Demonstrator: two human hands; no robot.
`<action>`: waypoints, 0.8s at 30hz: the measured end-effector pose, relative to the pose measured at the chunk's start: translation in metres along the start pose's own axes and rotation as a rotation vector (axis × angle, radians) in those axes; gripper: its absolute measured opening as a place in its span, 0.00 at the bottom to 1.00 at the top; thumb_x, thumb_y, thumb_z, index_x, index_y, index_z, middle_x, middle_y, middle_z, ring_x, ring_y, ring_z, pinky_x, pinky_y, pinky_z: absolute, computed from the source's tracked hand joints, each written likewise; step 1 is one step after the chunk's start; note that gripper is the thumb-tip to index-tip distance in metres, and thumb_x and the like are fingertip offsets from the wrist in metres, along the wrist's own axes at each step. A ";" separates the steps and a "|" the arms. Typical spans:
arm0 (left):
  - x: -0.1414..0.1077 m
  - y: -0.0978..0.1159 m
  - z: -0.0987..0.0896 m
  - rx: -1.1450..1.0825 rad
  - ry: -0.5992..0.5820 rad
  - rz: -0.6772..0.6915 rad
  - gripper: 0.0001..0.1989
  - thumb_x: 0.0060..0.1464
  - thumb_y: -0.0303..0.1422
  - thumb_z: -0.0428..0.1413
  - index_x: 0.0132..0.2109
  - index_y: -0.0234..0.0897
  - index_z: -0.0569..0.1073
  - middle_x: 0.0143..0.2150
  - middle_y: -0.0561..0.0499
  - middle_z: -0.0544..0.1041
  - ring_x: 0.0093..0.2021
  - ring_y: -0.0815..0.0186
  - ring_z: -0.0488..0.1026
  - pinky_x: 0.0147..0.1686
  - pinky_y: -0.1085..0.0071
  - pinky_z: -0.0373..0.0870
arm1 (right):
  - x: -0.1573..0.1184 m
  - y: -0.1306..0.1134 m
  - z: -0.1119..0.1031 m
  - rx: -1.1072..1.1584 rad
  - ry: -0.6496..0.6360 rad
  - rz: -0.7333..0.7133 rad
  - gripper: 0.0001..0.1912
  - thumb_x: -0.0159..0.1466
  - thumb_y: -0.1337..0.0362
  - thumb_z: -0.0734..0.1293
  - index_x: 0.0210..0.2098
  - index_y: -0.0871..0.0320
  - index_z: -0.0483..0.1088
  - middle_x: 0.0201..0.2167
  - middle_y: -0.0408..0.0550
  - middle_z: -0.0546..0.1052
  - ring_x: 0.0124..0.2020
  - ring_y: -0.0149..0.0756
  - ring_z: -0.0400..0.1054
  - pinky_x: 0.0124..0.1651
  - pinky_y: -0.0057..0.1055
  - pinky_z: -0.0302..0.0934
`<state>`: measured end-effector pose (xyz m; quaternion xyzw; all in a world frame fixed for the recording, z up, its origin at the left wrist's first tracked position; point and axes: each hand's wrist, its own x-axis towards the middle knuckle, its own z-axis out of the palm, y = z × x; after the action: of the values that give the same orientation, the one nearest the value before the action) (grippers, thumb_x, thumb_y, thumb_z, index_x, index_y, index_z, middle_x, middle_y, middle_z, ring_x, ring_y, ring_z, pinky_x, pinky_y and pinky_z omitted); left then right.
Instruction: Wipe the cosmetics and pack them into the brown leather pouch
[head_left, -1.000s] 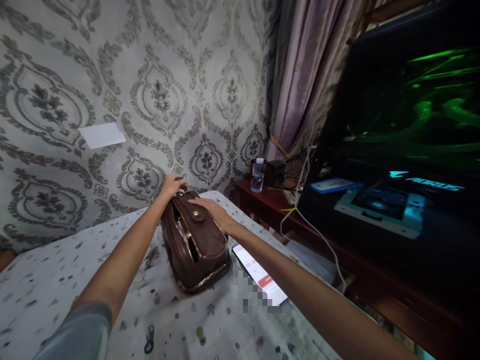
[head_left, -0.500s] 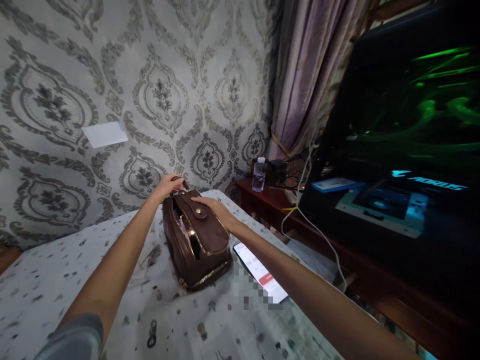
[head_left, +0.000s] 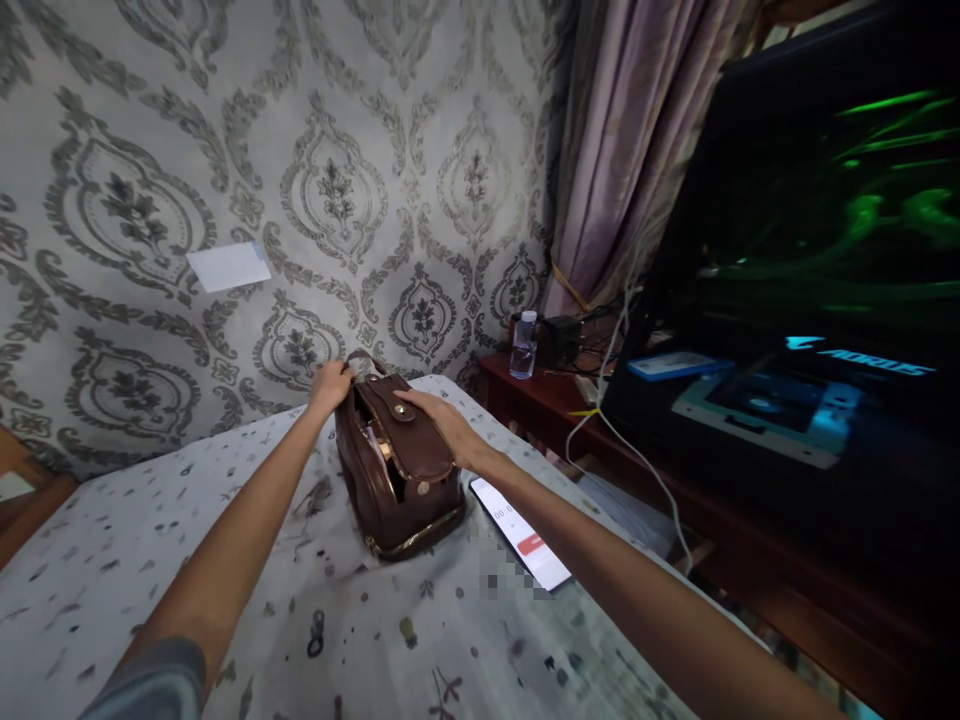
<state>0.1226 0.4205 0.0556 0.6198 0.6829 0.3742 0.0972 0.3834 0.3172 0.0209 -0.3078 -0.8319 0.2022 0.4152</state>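
A brown leather handbag [head_left: 379, 500] with gold zips stands on the patterned bedsheet. Its flap [head_left: 424, 440], with a round metal snap, lies over the top, and a side opening gapes with something pale inside that I cannot make out. At the far left corner, by the bag's handle [head_left: 361, 356], my left hand [head_left: 330, 388] is closed on the edge, its fingertips partly hidden. My right hand [head_left: 444, 425] grips the right side of the bag, fingers over the flap near the snap. Close to my right forearm lies a phone [head_left: 525, 540] with a lit screen.
A water bottle [head_left: 523, 345] and tangled cables stand on the dark red table [head_left: 499, 375] at the right. A white cable [head_left: 645, 455] hangs down in front of it. The large dark computer case [head_left: 750, 250] fills the right side. Patterned wallpaper rises behind the bed [head_left: 247, 560].
My left hand has moved off the handle to the bag's far left edge. The flap's front end sits slightly raised, showing a round snap beneath. My right hand stays on the bag.
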 end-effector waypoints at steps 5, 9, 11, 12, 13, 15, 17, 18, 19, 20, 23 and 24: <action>-0.004 -0.004 0.020 -0.057 0.081 -0.094 0.14 0.55 0.34 0.48 0.34 0.39 0.78 0.35 0.44 0.82 0.40 0.55 0.78 0.36 0.67 0.69 | -0.006 -0.022 0.000 -0.017 0.002 0.104 0.31 0.62 0.67 0.67 0.65 0.50 0.68 0.65 0.47 0.71 0.66 0.47 0.65 0.70 0.46 0.55; -0.003 -0.005 0.026 -0.080 0.132 -0.144 0.14 0.54 0.34 0.48 0.36 0.40 0.79 0.34 0.44 0.82 0.39 0.55 0.78 0.35 0.67 0.69 | -0.004 -0.023 0.002 -0.029 0.010 0.134 0.28 0.65 0.68 0.62 0.63 0.47 0.69 0.63 0.42 0.73 0.64 0.44 0.68 0.69 0.44 0.58; -0.003 -0.003 0.026 -0.080 0.143 -0.151 0.14 0.54 0.34 0.48 0.36 0.40 0.79 0.33 0.44 0.82 0.39 0.54 0.78 0.36 0.67 0.69 | -0.004 -0.021 0.003 -0.031 0.005 0.122 0.27 0.65 0.68 0.62 0.63 0.48 0.70 0.63 0.43 0.74 0.63 0.44 0.68 0.69 0.44 0.58; -0.004 -0.002 0.025 -0.077 0.146 -0.150 0.14 0.54 0.34 0.48 0.35 0.40 0.79 0.33 0.44 0.82 0.39 0.54 0.78 0.36 0.66 0.69 | -0.003 -0.020 0.004 -0.034 0.005 0.117 0.27 0.65 0.68 0.62 0.63 0.48 0.70 0.62 0.44 0.74 0.64 0.44 0.67 0.69 0.44 0.58; -0.006 0.000 0.023 -0.072 0.148 -0.147 0.14 0.54 0.34 0.48 0.35 0.40 0.79 0.34 0.44 0.82 0.39 0.54 0.77 0.36 0.66 0.69 | -0.003 -0.019 0.004 -0.041 0.007 0.116 0.27 0.65 0.68 0.63 0.63 0.49 0.70 0.62 0.44 0.74 0.64 0.44 0.67 0.69 0.44 0.58; -0.011 0.006 0.020 -0.053 0.153 -0.132 0.13 0.55 0.33 0.48 0.34 0.41 0.78 0.34 0.44 0.81 0.40 0.54 0.77 0.36 0.67 0.69 | -0.003 -0.018 0.005 -0.061 0.009 0.119 0.26 0.65 0.68 0.63 0.62 0.48 0.71 0.62 0.45 0.74 0.65 0.44 0.67 0.69 0.43 0.59; -0.020 0.012 0.015 -0.028 0.163 -0.105 0.13 0.57 0.34 0.48 0.33 0.41 0.77 0.36 0.44 0.81 0.42 0.54 0.77 0.38 0.67 0.68 | -0.004 -0.018 0.005 -0.083 0.001 0.112 0.27 0.64 0.68 0.65 0.62 0.49 0.71 0.63 0.46 0.73 0.65 0.44 0.66 0.69 0.42 0.58; -0.024 0.016 0.012 -0.014 0.167 -0.088 0.13 0.58 0.34 0.48 0.33 0.40 0.76 0.37 0.43 0.81 0.43 0.53 0.76 0.39 0.66 0.67 | -0.004 -0.019 0.005 -0.091 -0.006 0.105 0.27 0.64 0.68 0.65 0.62 0.50 0.71 0.64 0.47 0.73 0.65 0.45 0.66 0.69 0.42 0.58; -0.029 0.019 0.009 -0.001 0.170 -0.069 0.13 0.59 0.34 0.48 0.33 0.40 0.76 0.38 0.43 0.81 0.44 0.53 0.76 0.40 0.66 0.67 | -0.004 -0.020 0.004 -0.097 -0.013 0.099 0.28 0.63 0.67 0.66 0.63 0.51 0.70 0.64 0.49 0.72 0.66 0.46 0.65 0.69 0.42 0.58; -0.034 0.022 0.007 0.010 0.171 -0.049 0.13 0.59 0.35 0.48 0.34 0.40 0.76 0.39 0.43 0.81 0.45 0.52 0.76 0.40 0.65 0.67 | -0.004 -0.021 0.004 -0.102 -0.017 0.095 0.29 0.62 0.67 0.67 0.64 0.53 0.69 0.64 0.50 0.72 0.66 0.46 0.65 0.69 0.42 0.58; -0.046 0.030 -0.001 0.031 0.164 0.005 0.14 0.60 0.35 0.47 0.36 0.39 0.77 0.41 0.42 0.81 0.47 0.52 0.75 0.42 0.65 0.66 | -0.004 -0.022 0.002 -0.109 -0.010 0.100 0.30 0.61 0.68 0.67 0.63 0.53 0.69 0.64 0.50 0.73 0.65 0.47 0.66 0.68 0.42 0.59; -0.050 0.031 -0.003 0.033 0.157 0.018 0.14 0.60 0.34 0.47 0.37 0.38 0.77 0.42 0.42 0.81 0.48 0.52 0.75 0.43 0.65 0.66 | -0.004 -0.022 0.002 -0.107 -0.005 0.100 0.30 0.61 0.68 0.67 0.63 0.51 0.69 0.63 0.49 0.73 0.64 0.46 0.67 0.68 0.42 0.59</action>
<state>0.1556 0.3721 0.0605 0.5961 0.6890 0.4111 0.0297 0.3762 0.2979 0.0304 -0.3701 -0.8262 0.1787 0.3853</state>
